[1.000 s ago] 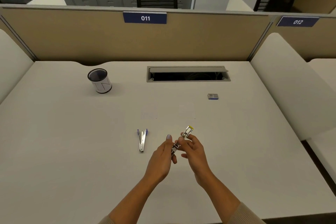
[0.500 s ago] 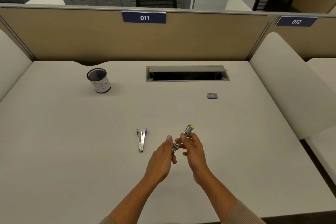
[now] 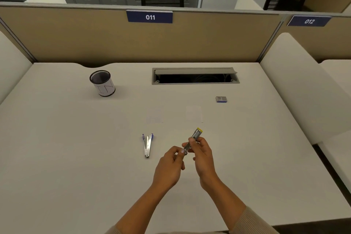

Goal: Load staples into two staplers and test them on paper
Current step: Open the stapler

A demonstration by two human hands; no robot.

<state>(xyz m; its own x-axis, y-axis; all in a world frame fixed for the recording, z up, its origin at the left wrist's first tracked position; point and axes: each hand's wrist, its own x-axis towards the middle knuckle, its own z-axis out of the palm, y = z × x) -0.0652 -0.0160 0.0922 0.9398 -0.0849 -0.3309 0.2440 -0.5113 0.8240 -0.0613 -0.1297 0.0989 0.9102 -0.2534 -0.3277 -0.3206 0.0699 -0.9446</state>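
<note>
One desk [image 3: 76,167], broad, matte off-white and smooth, with rounded back corners, carried the whole job. We judged the job to be at an early stage: the first stapler was being loaded, the second was not begun, and no test on paper had been made that we could see.

One partition [image 3: 190,43], flat tan fabric under a metal cap, stood behind the desk.

One cable hatch [image 3: 195,71], oblong grey metal, sat at the back with its lid raised over a dark slot.

Two bare hands worked near the front edge. The right hand [image 3: 204,157] had its grip closed round the middle of the yellow-tipped stapler [image 3: 196,135], which was held above the desk and tilted away. The left hand [image 3: 169,167] pinched thumb and forefinger at that stapler's near end. Whether a staple strip lay between them was too small for us to tell.

One mesh cup [image 3: 103,85], a black wire cylinder wrapped in white paper, stood at back left, well apart from the hands.

Two paper pieces, the left slip [image 3: 154,117] and the right slip [image 3: 193,113], lay flat between hatch and hands. They were thin and pale, nearly lost against the desk, and we could not make out any staple marks.

One purple-tipped stapler [image 3: 147,145], narrow bright steel, lay just left of the hands, splayed open in a V and untouched. We could not tell whether it held staples.

One staple box [image 3: 221,99], a small flat rectangle, grey with a blue edge, lay at back right.
</note>
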